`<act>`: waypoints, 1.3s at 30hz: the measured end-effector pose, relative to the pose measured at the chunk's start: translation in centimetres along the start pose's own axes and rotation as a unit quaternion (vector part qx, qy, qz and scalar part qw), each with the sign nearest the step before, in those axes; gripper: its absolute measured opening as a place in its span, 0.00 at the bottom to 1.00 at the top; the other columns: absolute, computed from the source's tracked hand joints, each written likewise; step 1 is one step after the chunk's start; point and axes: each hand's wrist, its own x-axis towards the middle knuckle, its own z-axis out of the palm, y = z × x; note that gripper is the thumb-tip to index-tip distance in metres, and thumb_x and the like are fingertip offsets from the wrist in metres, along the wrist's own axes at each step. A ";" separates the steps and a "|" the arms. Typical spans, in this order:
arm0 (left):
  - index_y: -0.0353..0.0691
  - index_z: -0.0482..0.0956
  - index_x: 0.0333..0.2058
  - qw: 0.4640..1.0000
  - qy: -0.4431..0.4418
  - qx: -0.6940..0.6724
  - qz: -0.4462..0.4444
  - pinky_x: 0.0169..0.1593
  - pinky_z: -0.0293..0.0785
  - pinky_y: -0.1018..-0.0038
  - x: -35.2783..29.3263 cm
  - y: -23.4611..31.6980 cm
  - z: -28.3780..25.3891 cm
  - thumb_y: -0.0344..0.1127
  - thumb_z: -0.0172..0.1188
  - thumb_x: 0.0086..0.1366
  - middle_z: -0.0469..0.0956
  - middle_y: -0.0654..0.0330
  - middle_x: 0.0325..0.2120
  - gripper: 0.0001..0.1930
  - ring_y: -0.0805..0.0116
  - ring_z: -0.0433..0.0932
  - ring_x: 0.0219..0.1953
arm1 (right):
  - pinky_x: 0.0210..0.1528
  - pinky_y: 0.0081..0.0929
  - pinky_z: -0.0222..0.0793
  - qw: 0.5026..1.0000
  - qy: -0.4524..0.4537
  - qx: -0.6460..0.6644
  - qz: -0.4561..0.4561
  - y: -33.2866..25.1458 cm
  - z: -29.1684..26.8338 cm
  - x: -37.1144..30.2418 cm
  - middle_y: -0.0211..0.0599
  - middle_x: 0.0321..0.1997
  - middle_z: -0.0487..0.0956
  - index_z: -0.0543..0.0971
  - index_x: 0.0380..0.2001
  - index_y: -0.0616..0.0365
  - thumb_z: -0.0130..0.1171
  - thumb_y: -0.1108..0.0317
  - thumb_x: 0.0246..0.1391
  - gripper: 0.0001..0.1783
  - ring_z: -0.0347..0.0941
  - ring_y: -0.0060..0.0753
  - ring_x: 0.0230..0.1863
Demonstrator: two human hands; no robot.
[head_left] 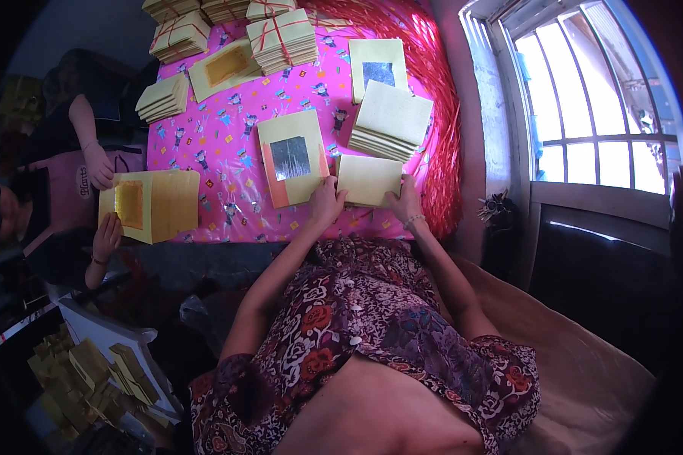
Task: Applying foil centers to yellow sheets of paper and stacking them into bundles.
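My left hand (325, 203) and right hand (404, 201) pinch a small paper stack (368, 180) with their fingers. If I push crooked, sheets could slide apart.

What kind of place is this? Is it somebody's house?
Probably a home used as a small paper workshop. Tied bundles of yellow paper lie on a pink patterned cloth by a barred window, and both hands hold a paper stack.
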 end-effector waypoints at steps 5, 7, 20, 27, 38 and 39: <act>0.34 0.67 0.38 1.000 -0.011 0.008 0.000 0.36 0.71 0.55 0.1 -0.1 0.0 0.38 0.59 0.55 0.73 0.45 0.31 0.17 0.44 0.74 0.34 | 0.46 0.44 0.66 0.993 -0.010 -0.114 -0.008 -0.1 0.2 0.8 0.60 0.45 0.69 0.62 0.49 0.66 0.60 0.68 0.43 0.30 0.68 0.58 0.45; 0.34 0.67 0.38 1.000 -0.013 0.004 0.001 0.36 0.71 0.55 0.1 -0.3 0.1 0.39 0.59 0.55 0.73 0.45 0.32 0.17 0.44 0.74 0.34 | 0.47 0.44 0.66 0.985 -0.009 -0.174 -0.010 0.4 0.4 0.9 0.60 0.46 0.68 0.62 0.49 0.66 0.60 0.68 0.43 0.30 0.67 0.58 0.47; 0.35 0.69 0.41 0.999 -0.022 -0.041 -0.013 0.35 0.71 0.60 -0.2 -0.1 -1.1 0.42 0.60 0.55 0.76 0.50 0.27 0.20 0.51 0.76 0.31 | 0.46 0.42 0.67 0.996 -0.067 -0.036 0.041 2.2 0.3 1.9 0.58 0.44 0.70 0.63 0.49 0.68 0.60 0.63 0.42 0.32 0.68 0.56 0.46; 0.39 0.69 0.46 0.986 -0.027 -0.160 -0.021 0.31 0.73 0.66 -1.4 -0.7 -4.8 0.38 0.57 0.59 0.77 0.52 0.27 0.18 0.58 0.78 0.29 | 0.50 0.38 0.65 0.994 0.059 -0.067 -0.056 0.5 -1.1 1.1 0.57 0.44 0.70 0.62 0.52 0.72 0.62 0.60 0.45 0.36 0.67 0.50 0.48; 0.42 0.70 0.45 0.991 0.037 0.102 0.072 0.50 0.66 0.62 -2.4 -5.3 -11.1 0.32 0.68 0.43 0.68 0.55 0.40 0.27 0.54 0.67 0.46 | 0.43 0.33 0.61 0.904 -0.092 -0.208 -0.362 -11.7 3.3 2.4 0.32 0.32 0.73 0.74 0.34 0.51 0.60 0.64 0.42 0.13 0.68 0.35 0.40; 0.42 0.70 0.44 0.985 0.022 0.142 0.097 0.50 0.66 0.63 -2.3 -5.2 -11.3 0.32 0.69 0.41 0.68 0.56 0.40 0.28 0.54 0.66 0.47 | 0.43 0.33 0.61 0.905 -0.092 -0.206 -0.361 -11.6 4.8 2.6 0.32 0.32 0.73 0.74 0.34 0.51 0.60 0.64 0.42 0.13 0.68 0.35 0.40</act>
